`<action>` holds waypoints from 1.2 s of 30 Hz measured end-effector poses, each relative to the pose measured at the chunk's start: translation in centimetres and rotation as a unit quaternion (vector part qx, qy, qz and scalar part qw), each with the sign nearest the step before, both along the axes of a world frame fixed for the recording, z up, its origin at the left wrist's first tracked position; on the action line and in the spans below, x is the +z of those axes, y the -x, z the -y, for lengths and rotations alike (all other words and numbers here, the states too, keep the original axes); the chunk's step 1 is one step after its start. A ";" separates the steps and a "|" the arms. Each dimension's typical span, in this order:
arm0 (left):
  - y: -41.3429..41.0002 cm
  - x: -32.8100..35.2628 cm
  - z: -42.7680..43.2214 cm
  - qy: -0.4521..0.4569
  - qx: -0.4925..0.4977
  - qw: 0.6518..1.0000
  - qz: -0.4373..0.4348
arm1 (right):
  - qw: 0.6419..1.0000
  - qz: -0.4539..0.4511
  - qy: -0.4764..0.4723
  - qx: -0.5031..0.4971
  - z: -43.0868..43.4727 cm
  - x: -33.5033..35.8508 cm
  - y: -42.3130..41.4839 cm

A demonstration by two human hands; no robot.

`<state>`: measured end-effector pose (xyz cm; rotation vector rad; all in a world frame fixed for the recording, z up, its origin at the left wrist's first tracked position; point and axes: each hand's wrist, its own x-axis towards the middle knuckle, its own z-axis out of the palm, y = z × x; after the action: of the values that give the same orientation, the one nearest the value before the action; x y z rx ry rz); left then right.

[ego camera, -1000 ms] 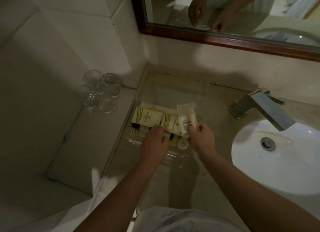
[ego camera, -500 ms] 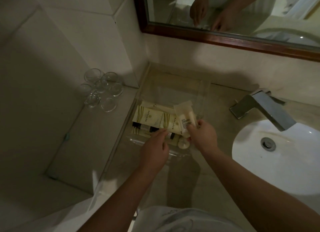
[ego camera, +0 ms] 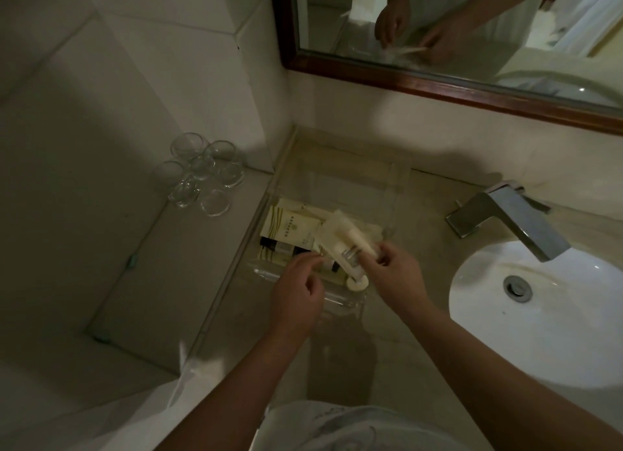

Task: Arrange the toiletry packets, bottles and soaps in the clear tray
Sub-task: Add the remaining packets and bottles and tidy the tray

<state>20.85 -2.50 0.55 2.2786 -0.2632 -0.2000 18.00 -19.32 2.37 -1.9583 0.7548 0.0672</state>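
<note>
A clear tray (ego camera: 396, 194) stands on the beige counter against the left wall. In its near half lie cream packets with gold stripes (ego camera: 286, 226), dark small bottles (ego camera: 283, 246) and a round white soap (ego camera: 358, 284). My right hand (ego camera: 391, 275) pinches a pale wrapped packet (ego camera: 344, 240) and holds it tilted over the tray's contents. My left hand (ego camera: 298, 290) hovers at the tray's near left with loosely curled fingers, its fingertips close to the packet's lower end; I cannot tell whether they touch it.
Several upturned glasses (ego camera: 202, 177) stand on the lower tiled ledge to the left. A chrome faucet (ego camera: 505, 218) and white basin (ego camera: 546, 309) lie to the right. A wood-framed mirror (ego camera: 438, 90) hangs behind the counter. The tray's far half holds nothing.
My right hand has swung the pale packet so that its top tilts to the left. My left hand has drawn back a little from the packets.
</note>
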 end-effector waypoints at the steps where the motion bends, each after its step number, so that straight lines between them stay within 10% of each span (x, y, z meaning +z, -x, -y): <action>1: 0.1 -0.2 -0.5 0.012 0.030 0.999 0.007 | 0.999 -0.019 -0.010 0.027 -0.5 0.0 -0.2; 8: 0.8 -2.0 -5.3 0.012 0.120 0.992 0.023 | 0.987 -0.034 0.074 0.141 -4.1 -1.0 -2.4; 15: 0.0 -2.4 -6.9 -0.137 -0.007 0.987 0.081 | 0.967 -0.053 0.132 0.211 -6.6 -1.5 -4.6; 36: -1.2 -3.3 -7.3 -0.138 -0.071 0.986 0.064 | 0.958 -0.041 0.219 0.182 -7.8 -0.7 -5.8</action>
<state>22.01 4.84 -2.79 2.5530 -0.4920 -0.1723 23.82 -11.50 1.65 -2.5176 0.4764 0.2202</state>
